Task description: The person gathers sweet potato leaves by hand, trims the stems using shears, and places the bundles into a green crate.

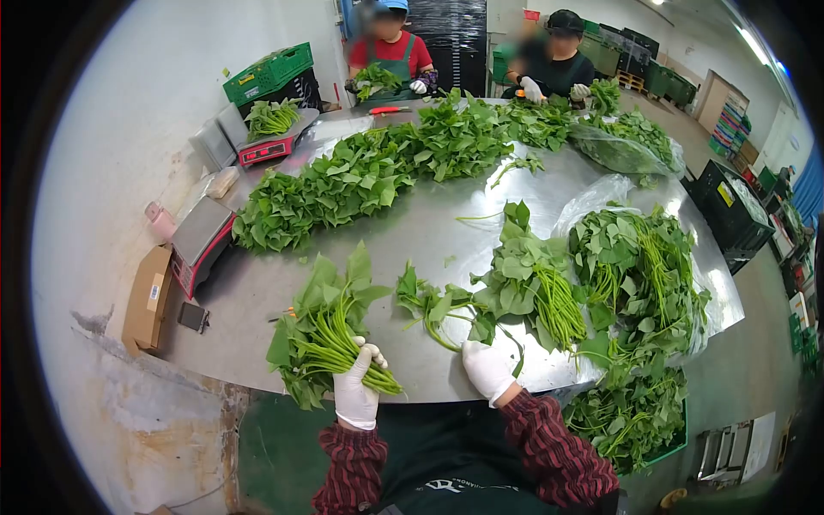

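Note:
My left hand (357, 386), in a white glove, is wrapped round the stems of a bunch of leafy greens (330, 330). The leaves of that bunch point up and away from me, and the cut stem ends stick out to the right of the fist. At the table's near edge, my white-gloved right hand (492, 369) is curled with its back to me, and a leafy stem (442, 335) runs into it. Its fingertips are mostly hidden. Just beyond lies another bunch of greens (549, 296) with its stems toward me.
A metal table (386, 249) carries a long heap of greens (343, 189) and a bagged pile (644, 266) at right. Two scales (202, 245) stand at left. A filled green crate (635, 421) sits below right. Two co-workers (395, 51) handle greens across the table.

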`<action>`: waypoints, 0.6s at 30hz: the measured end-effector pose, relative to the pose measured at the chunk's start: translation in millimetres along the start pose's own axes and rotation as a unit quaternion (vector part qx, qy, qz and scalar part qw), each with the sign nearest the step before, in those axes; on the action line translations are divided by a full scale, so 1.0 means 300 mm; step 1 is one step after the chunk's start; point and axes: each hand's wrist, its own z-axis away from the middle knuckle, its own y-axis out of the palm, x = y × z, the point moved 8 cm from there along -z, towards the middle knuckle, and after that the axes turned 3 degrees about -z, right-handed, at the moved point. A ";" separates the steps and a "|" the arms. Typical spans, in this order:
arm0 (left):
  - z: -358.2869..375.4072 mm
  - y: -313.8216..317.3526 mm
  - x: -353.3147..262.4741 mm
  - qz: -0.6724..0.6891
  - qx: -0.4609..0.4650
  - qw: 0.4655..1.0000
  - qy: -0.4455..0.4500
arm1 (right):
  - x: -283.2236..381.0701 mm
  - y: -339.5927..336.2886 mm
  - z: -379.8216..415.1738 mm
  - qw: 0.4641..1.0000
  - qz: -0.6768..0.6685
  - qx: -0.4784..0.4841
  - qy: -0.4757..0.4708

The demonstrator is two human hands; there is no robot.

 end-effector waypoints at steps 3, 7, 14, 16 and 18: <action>-0.004 0.007 0.007 0.001 -0.003 1.000 -0.006 | -0.054 -0.053 0.023 0.999 0.000 -0.027 0.046; -0.002 0.011 0.029 0.001 -0.017 1.000 -0.023 | -0.185 -0.376 0.217 0.952 -0.106 -0.236 0.162; -0.012 0.031 0.088 0.005 -0.014 0.998 -0.056 | -0.670 -0.615 0.912 0.796 0.260 -0.291 0.463; -0.012 0.053 0.114 0.009 -0.005 0.998 -0.069 | -0.629 -0.672 0.910 0.796 0.239 -0.282 0.479; -0.005 0.078 0.132 0.005 0.004 0.997 -0.072 | -0.571 -0.638 0.800 0.791 -0.112 -0.225 0.558</action>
